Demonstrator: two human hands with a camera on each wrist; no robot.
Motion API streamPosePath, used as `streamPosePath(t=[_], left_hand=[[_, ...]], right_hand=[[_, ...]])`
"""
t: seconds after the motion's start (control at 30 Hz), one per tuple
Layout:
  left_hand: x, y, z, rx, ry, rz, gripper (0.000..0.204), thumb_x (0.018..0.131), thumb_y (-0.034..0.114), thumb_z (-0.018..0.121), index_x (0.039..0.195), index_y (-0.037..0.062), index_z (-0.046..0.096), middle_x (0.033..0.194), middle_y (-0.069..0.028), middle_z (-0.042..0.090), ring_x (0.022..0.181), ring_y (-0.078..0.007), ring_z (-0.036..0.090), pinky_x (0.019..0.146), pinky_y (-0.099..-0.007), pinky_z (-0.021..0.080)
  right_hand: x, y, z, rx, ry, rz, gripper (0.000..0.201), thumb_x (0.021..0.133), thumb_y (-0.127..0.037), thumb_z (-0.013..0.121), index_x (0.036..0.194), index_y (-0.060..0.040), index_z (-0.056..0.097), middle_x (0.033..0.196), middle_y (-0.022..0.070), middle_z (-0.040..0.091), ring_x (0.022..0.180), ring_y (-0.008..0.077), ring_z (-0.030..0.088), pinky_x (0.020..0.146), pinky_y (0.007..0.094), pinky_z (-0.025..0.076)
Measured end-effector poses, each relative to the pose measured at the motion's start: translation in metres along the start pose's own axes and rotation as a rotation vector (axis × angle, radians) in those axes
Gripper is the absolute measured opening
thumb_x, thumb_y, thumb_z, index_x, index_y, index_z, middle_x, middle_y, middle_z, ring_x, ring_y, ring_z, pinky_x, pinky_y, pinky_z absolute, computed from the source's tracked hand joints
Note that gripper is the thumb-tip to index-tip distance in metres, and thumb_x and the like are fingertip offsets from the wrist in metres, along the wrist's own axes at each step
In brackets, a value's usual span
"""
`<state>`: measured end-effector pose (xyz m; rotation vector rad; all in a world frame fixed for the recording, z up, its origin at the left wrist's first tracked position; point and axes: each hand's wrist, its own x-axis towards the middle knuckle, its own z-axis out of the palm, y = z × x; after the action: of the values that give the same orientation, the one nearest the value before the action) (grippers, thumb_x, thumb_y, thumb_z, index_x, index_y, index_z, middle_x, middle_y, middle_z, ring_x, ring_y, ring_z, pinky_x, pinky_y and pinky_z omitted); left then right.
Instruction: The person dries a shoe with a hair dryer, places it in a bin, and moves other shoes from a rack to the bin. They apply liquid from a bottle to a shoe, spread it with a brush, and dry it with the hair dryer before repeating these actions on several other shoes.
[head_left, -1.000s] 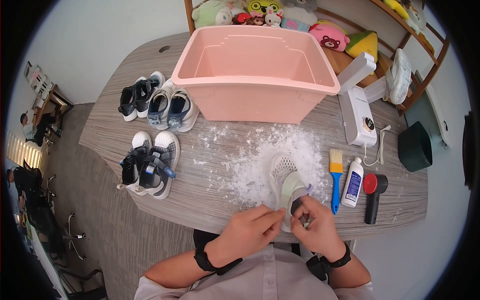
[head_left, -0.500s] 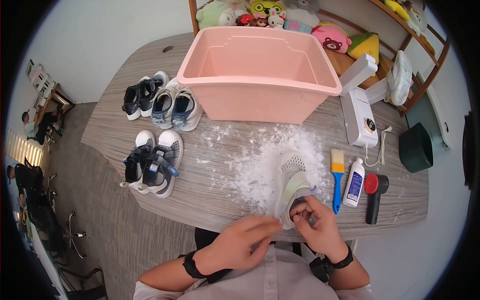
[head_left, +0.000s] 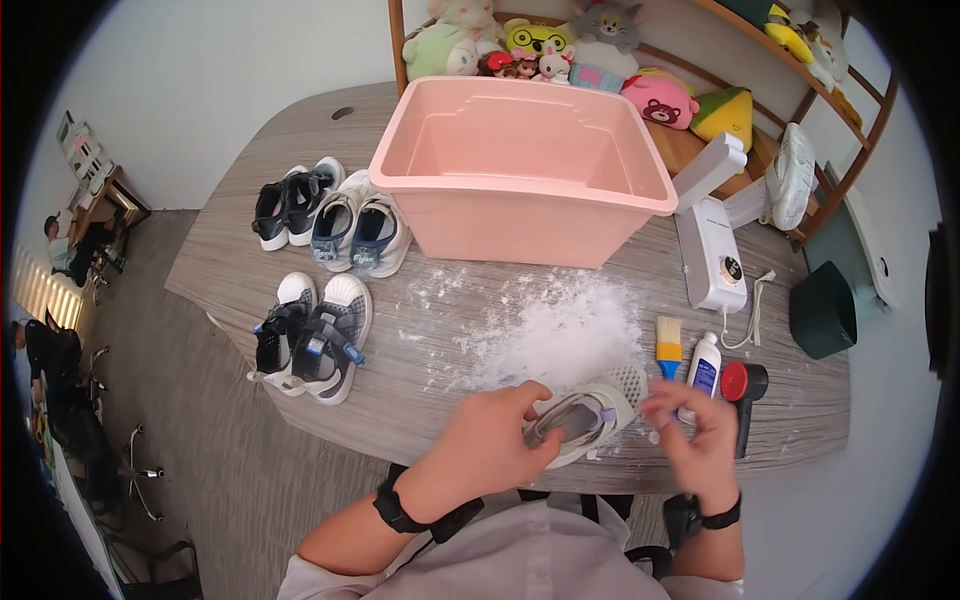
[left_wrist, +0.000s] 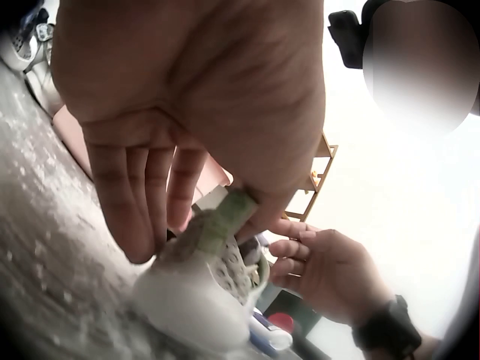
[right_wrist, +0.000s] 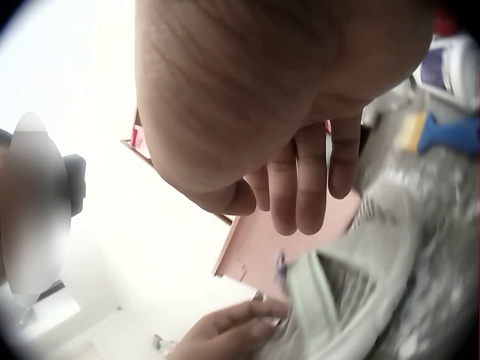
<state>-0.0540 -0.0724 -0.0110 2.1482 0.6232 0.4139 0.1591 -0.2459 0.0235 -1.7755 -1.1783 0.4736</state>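
Observation:
My left hand (head_left: pixel 490 435) grips a pale sneaker (head_left: pixel 622 392) at its heel, thumb at the shoe's opening. The sneaker is turned with its perforated toe to the right, over the near edge of the white powder (head_left: pixel 570 330). In the left wrist view, the white heel and sole (left_wrist: pixel 195 307) show below the fingers, with a pale green heel tab. My right hand (head_left: pixel 700 440) is off the shoe, just right of the toe, its fingers loosely extended and holding nothing. The right wrist view shows a pale green strap (right_wrist: pixel 315 300) across the sneaker.
A pink tub (head_left: pixel 520 225) stands behind the powder. Right of it are a brush (head_left: pixel 669 342), a white bottle (head_left: pixel 705 362), a black tool with a red head (head_left: pixel 738 382) and a white appliance (head_left: pixel 712 265). Several shoes (head_left: pixel 340 320) stand at the left.
The sneaker has swung from toe-away to toe-right. My left hand has taken hold of its heel, while my right hand has let go and moved right.

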Motion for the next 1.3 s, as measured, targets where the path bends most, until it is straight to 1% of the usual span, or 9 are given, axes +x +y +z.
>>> streamPosePath(t=[0.23, 0.37, 0.63, 0.7, 0.87, 1.0, 1.13, 1.2, 1.3], left_hand=[[0.016, 0.025, 0.002, 0.136, -0.027, 0.15, 0.035, 0.082, 0.024, 0.082, 0.11, 0.0095, 0.067, 0.113, -0.0152, 0.07, 0.091, -0.0302, 0.071, 0.079, -0.039, 0.058], [-0.002, 0.018, -0.004, 0.038, -0.154, 0.517, 0.039, 0.081, 0.025, 0.085, 0.114, 0.0099, 0.068, 0.145, -0.0223, 0.053, 0.123, -0.0416, 0.06, 0.102, -0.0455, 0.051], [-0.038, -0.003, 0.004, 0.179, -0.039, 0.271, 0.029, 0.077, 0.02, 0.088, 0.098, 0.0099, 0.072, 0.132, -0.0154, 0.067, 0.106, -0.0357, 0.07, 0.088, -0.0414, 0.059], [-0.049, -0.003, -0.011, 0.184, 0.056, 0.259, 0.024, 0.077, 0.019, 0.088, 0.092, 0.0098, 0.072, 0.127, -0.0133, 0.07, 0.098, -0.0348, 0.072, 0.084, -0.0403, 0.06], [-0.101, -0.018, -0.1, 0.437, 0.654, 0.288, 0.028, 0.077, 0.022, 0.09, 0.088, 0.0047, 0.07, 0.106, -0.0201, 0.075, 0.093, -0.033, 0.075, 0.08, -0.0395, 0.059], [-0.155, -0.043, -0.176, 0.539, 0.998, -0.126, 0.024, 0.079, 0.01, 0.083, 0.094, -0.0011, 0.068, 0.118, -0.0216, 0.073, 0.106, -0.0338, 0.072, 0.093, -0.0387, 0.054], [-0.168, -0.103, -0.218, 0.425, 1.03, -0.213, 0.025, 0.08, 0.006, 0.082, 0.1, -0.0027, 0.069, 0.12, -0.0211, 0.073, 0.104, -0.032, 0.073, 0.092, -0.0378, 0.054], [-0.156, -0.115, -0.224, 0.52, 0.878, -0.358, 0.027, 0.084, 0.007, 0.081, 0.106, -0.0044, 0.07, 0.105, -0.0165, 0.075, 0.094, -0.0201, 0.071, 0.086, -0.0325, 0.054], [-0.135, -0.128, -0.217, 0.54, 0.79, -0.507, 0.028, 0.08, 0.011, 0.084, 0.102, -0.0011, 0.071, 0.099, -0.0184, 0.074, 0.086, -0.0326, 0.071, 0.077, -0.0399, 0.055]], right_hand=[[0.037, 0.028, -0.093, -0.149, 0.428, 0.058, 0.043, 0.098, -0.008, 0.065, 0.141, -0.0018, 0.062, 0.118, 0.009, 0.071, 0.111, 0.0156, 0.064, 0.095, 0.0306, 0.05], [0.057, 0.046, -0.137, -0.31, 0.555, -0.004, 0.051, 0.097, -0.01, 0.067, 0.147, -0.0048, 0.057, 0.133, 0.0126, 0.065, 0.119, 0.0201, 0.061, 0.098, 0.0329, 0.05], [0.163, 0.051, -0.185, -0.266, 0.682, 0.091, 0.096, 0.094, -0.034, 0.079, 0.164, -0.0004, 0.022, 0.156, 0.0284, 0.045, 0.141, 0.0322, 0.051, 0.114, 0.0399, 0.042], [0.199, 0.093, -0.206, -0.276, 0.575, -0.163, 0.103, 0.092, -0.038, 0.08, 0.162, 0.0072, 0.02, 0.16, 0.0308, 0.039, 0.146, 0.0335, 0.046, 0.119, 0.0379, 0.037], [0.255, 0.155, -0.251, -0.608, 0.719, -0.168, 0.098, 0.094, -0.044, 0.077, 0.164, -0.0001, 0.024, 0.161, 0.0239, 0.042, 0.146, 0.0297, 0.046, 0.119, 0.0372, 0.036], [0.266, 0.165, -0.254, -0.728, 0.748, -0.144, 0.094, 0.096, -0.042, 0.075, 0.165, -0.0028, 0.025, 0.159, 0.0231, 0.045, 0.145, 0.0296, 0.047, 0.118, 0.0363, 0.036], [0.276, 0.174, -0.271, -0.711, 0.778, -0.249, 0.086, 0.098, -0.04, 0.071, 0.163, -0.0031, 0.029, 0.158, 0.0231, 0.046, 0.144, 0.0313, 0.048, 0.118, 0.0372, 0.036], [0.278, 0.159, -0.273, -0.726, 0.867, -0.271, 0.078, 0.101, -0.038, 0.067, 0.162, -0.0027, 0.033, 0.158, 0.0233, 0.046, 0.144, 0.032, 0.048, 0.119, 0.0381, 0.035], [0.271, 0.145, -0.302, -0.785, 0.989, -0.354, 0.072, 0.104, -0.041, 0.063, 0.16, -0.0026, 0.038, 0.154, 0.0192, 0.053, 0.142, 0.0322, 0.05, 0.118, 0.0373, 0.037]])
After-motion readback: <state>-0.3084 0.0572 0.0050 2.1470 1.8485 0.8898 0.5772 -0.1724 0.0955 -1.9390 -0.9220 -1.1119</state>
